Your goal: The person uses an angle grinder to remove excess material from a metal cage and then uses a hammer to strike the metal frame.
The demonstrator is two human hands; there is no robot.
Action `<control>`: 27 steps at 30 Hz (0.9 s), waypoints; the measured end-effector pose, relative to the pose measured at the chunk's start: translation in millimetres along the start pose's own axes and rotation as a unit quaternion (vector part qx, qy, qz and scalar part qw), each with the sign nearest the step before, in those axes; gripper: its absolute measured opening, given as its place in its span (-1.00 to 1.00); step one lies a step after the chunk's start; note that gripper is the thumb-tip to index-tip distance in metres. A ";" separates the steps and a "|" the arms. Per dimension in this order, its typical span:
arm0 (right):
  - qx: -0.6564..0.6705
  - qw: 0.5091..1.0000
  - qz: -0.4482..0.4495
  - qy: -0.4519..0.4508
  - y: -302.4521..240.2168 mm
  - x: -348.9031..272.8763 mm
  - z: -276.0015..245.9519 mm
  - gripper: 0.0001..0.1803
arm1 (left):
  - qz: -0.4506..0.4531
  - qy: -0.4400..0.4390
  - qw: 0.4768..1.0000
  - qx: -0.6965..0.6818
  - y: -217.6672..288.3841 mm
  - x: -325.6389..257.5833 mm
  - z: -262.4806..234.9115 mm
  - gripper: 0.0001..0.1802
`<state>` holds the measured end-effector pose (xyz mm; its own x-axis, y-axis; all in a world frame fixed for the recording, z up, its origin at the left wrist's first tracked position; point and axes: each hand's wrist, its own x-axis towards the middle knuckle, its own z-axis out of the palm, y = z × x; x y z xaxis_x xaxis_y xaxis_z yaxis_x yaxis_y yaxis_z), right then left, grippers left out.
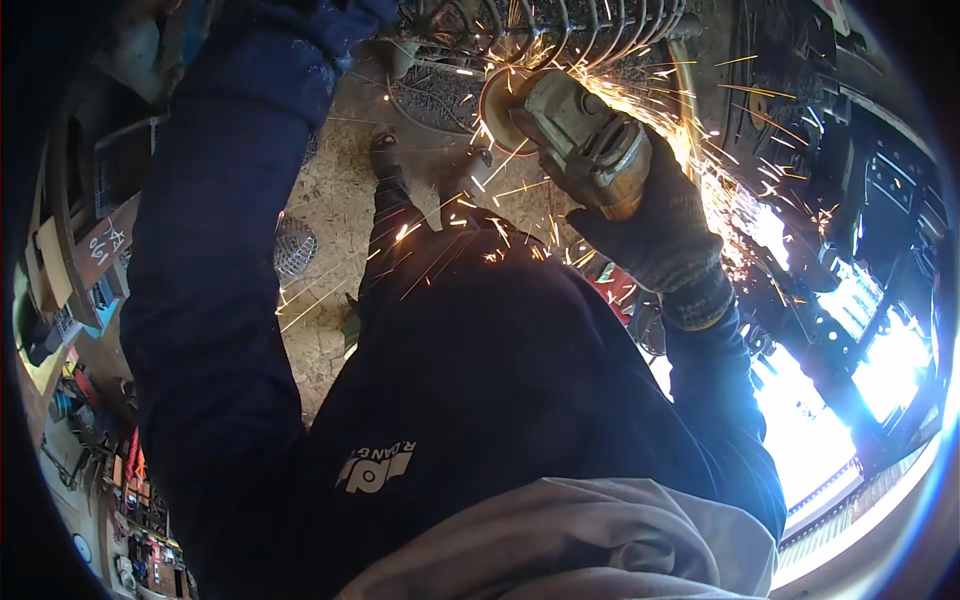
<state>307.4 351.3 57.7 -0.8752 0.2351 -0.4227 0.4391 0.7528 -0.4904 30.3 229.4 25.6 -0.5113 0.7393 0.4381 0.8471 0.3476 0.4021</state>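
Observation:
In a knitted grey glove, my right hand [655,225] is wrapped around the body of an angle grinder [580,135]. The grinder's round disc [505,110] spins close to a coiled metal piece [560,25] at the top edge, and bright orange sparks [715,180] stream off to the right and scatter around. Whether the disc touches the coil exactly is hidden behind the grinder head. My left arm [230,200], in a dark blue sleeve, reaches up past the top edge; its hand is out of the picture.
My shoes [385,155] stand on a dusty concrete floor [335,265] below the coil. A wire mesh object [295,247] lies beside my left leg. Shelves and boxes [105,240] line the left; tools [140,490] crowd the lower left. Dark metal frames [885,190] stand at right before bright daylight.

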 end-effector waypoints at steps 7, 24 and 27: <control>0.020 1.000 0.002 -0.005 -6.6 2.5 -2.8 -0.13 | -0.003 0.002 1.000 -0.008 -1.9 1.3 -6.5 -0.22; -0.021 0.998 -0.048 0.021 -2.1 -1.3 -5.0 0.03 | -0.009 0.011 1.000 0.006 -0.8 6.8 -11.8 -0.37; -0.005 0.998 -0.048 0.039 2.8 -9.9 0.2 0.01 | 0.003 0.009 1.000 -0.003 1.0 9.6 -6.4 -0.39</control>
<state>317.3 350.9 60.4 -0.9263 0.2087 -0.3138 0.3512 0.7799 -0.5181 25.3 233.1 35.4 -0.5084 0.7309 0.4552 0.8496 0.3397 0.4034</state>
